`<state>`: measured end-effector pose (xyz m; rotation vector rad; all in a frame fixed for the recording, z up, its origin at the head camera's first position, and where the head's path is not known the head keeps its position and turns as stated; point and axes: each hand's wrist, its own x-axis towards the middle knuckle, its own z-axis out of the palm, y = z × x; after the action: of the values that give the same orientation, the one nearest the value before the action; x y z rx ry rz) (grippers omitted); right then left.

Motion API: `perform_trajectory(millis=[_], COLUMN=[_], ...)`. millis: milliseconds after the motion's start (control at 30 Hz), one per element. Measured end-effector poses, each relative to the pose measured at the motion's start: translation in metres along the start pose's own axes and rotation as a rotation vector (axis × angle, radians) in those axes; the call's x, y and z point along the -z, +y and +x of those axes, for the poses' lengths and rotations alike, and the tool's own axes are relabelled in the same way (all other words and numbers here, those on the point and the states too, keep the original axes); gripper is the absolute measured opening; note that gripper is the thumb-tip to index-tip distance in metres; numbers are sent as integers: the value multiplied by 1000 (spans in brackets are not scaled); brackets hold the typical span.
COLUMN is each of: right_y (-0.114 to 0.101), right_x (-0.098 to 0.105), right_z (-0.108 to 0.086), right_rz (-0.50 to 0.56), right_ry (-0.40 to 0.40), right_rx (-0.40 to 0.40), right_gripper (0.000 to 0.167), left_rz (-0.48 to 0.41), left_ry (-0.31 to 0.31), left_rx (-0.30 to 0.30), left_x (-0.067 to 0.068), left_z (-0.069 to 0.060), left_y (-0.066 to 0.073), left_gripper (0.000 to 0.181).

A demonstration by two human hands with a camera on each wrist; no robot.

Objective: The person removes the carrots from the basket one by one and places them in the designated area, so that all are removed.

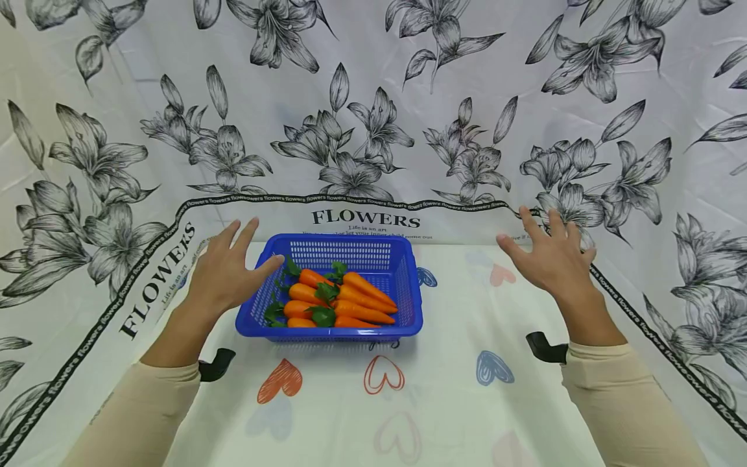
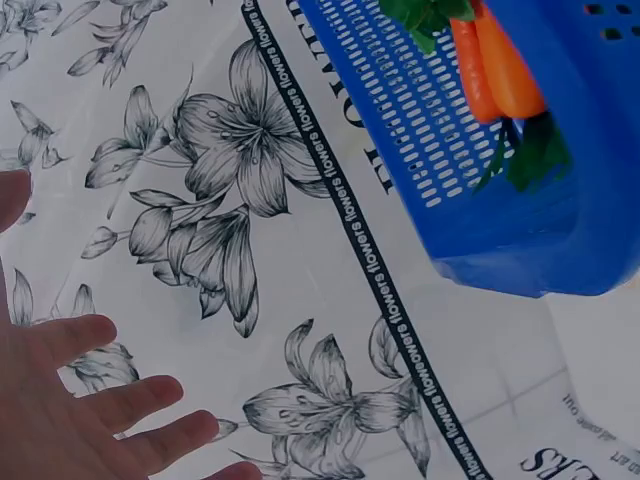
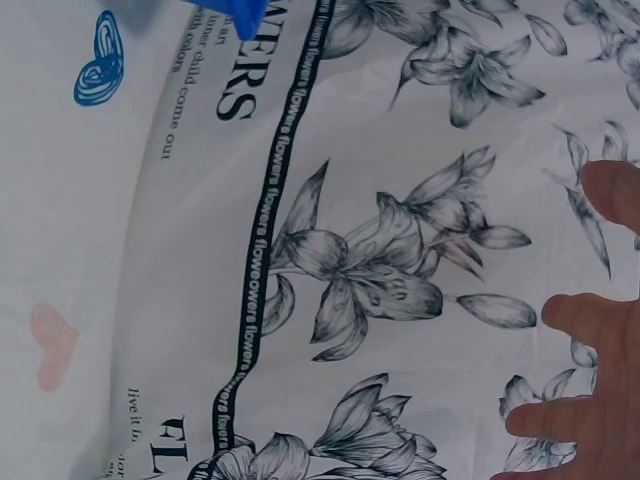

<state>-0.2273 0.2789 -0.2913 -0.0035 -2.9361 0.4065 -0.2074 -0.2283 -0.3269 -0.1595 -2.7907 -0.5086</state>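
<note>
A blue plastic basket [image 1: 403, 279] with perforated walls holds several orange carrots [image 1: 364, 299] with green leafy tops. My left hand [image 1: 227, 271] is at the basket's left side with fingers spread, holding nothing; in the head view its thumb overlaps the basket's left rim, and I cannot tell whether they touch. In the left wrist view the hand [image 2: 70, 405] shows spread fingers, with the basket [image 2: 500, 240] apart from them. My right hand [image 1: 551, 259], fingers spread and empty, is well to the right of the basket. The right wrist view shows this hand [image 3: 590, 390] over the flowered cloth.
A white cloth with heart prints [image 1: 455, 402] covers the table. Behind it and at both sides hangs a white curtain with black flower drawings [image 1: 356, 123] and a black lettered band. A black curved piece sticks out at each wrist.
</note>
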Motion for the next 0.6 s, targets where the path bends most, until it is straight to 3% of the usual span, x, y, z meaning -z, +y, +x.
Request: perform_trajectory(millis=[267, 600], right_y=[-1, -3], right_x=[4, 1], right_z=[-4, -7], right_rz=[9, 26], right_ry=[21, 32], right_rx=[7, 13], right_gripper=[84, 84], left_rz=[-33, -124], left_ry=[30, 34], left_rx=[23, 34], left_x=[-11, -37], left_z=[-13, -30], left_y=[-6, -17], left_gripper=[84, 82])
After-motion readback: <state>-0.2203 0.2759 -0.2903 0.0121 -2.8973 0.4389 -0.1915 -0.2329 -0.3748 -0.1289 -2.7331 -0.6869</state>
